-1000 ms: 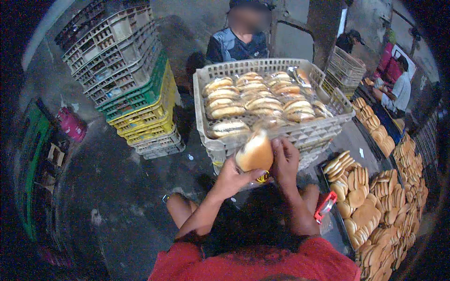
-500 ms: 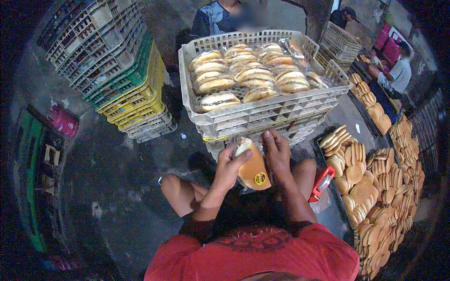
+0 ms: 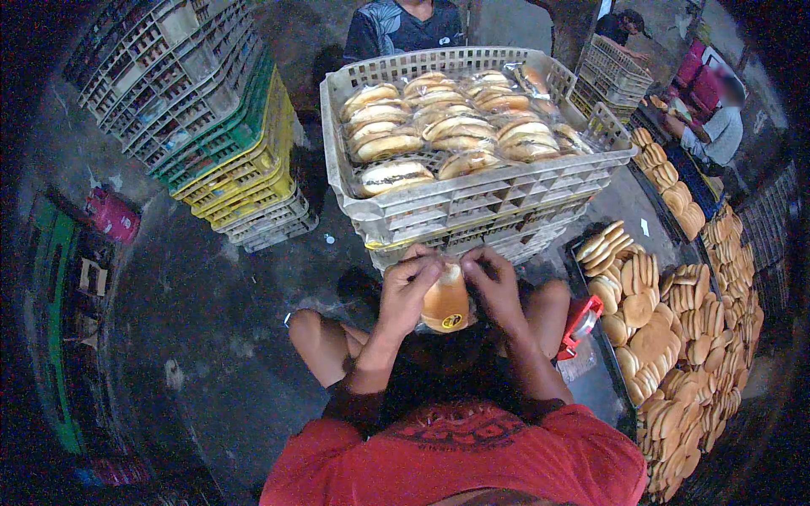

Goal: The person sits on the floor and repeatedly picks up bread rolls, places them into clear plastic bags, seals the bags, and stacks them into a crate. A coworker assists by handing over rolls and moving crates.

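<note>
You've got the bagged bun (image 3: 445, 297) up between both hands, right in front of your chest and just short of the grey crate (image 3: 371, 215) ahead of you. Your left hand (image 3: 407, 291) is curled in on the bag's upper left side, fingers pinched on the plastic at the top; your right hand (image 3: 496, 287) mirrors it on the other side, fingertips closed on the same gathered neck of the bag. Neither hand is spread wide — both are drawn in tight to a pinch. This looks like a light, soft load: bread that will squash if you squeeze the body, inside thin film that is likely slick and can slide through your grip. So keep hold at the bunched plastic above the bun, not on the loaf itself. Just beyond your fingertips the crate is stacked with packed buns (image 3: 460, 126) already. Off past your right hand, unwrapped rolls (image 3: 666, 337) lie in rows on a tray, and a red tool (image 3: 580, 325) sits near your right elbow. Another person (image 3: 405, 25) stands behind the crate.
</note>
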{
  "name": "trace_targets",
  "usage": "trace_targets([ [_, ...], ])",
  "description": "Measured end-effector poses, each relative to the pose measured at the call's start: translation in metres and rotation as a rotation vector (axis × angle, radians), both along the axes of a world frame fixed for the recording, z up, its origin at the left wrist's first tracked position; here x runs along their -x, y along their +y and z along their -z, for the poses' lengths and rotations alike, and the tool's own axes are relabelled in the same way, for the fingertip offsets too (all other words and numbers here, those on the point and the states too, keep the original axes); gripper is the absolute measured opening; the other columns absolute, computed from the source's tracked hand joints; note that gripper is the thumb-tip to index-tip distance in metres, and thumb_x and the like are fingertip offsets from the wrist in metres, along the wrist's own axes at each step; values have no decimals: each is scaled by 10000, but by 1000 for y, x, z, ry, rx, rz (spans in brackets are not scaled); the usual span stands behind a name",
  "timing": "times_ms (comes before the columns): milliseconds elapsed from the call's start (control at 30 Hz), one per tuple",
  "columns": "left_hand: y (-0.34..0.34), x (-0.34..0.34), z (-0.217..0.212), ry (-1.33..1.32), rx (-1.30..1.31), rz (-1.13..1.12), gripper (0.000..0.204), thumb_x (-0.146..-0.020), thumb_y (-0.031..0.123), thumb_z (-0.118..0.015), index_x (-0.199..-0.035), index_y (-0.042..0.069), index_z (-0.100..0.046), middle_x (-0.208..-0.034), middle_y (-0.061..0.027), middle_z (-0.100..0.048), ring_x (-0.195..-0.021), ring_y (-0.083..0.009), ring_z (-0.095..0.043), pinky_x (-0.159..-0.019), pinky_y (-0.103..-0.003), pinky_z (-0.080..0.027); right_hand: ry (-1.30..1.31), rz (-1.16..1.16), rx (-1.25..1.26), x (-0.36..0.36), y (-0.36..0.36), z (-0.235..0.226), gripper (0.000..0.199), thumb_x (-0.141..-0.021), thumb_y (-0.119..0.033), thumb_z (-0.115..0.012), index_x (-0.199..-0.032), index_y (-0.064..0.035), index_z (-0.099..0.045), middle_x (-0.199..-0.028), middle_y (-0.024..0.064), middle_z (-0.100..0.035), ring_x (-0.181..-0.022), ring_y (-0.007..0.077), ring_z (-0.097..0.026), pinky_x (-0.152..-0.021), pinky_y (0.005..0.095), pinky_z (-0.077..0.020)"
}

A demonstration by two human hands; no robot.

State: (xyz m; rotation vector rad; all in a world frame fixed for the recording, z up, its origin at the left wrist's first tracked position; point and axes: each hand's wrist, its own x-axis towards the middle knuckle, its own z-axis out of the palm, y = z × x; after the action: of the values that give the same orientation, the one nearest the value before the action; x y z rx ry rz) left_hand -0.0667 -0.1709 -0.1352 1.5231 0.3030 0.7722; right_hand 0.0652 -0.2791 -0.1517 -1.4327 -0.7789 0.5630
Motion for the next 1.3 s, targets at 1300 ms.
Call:
trace_targets([
  [1300,-40,-48,22,6,2,-379,318,-853,49,-675,-1141,30,-541,-954,-68,-646,-883,-164,-607,-816,-302,-486,-442,194,-21,-10,-15,-14,84,-843,-58,-650,-891,11,-657,-929,99,-592,-908,168,-575,-800,293,-455],
])
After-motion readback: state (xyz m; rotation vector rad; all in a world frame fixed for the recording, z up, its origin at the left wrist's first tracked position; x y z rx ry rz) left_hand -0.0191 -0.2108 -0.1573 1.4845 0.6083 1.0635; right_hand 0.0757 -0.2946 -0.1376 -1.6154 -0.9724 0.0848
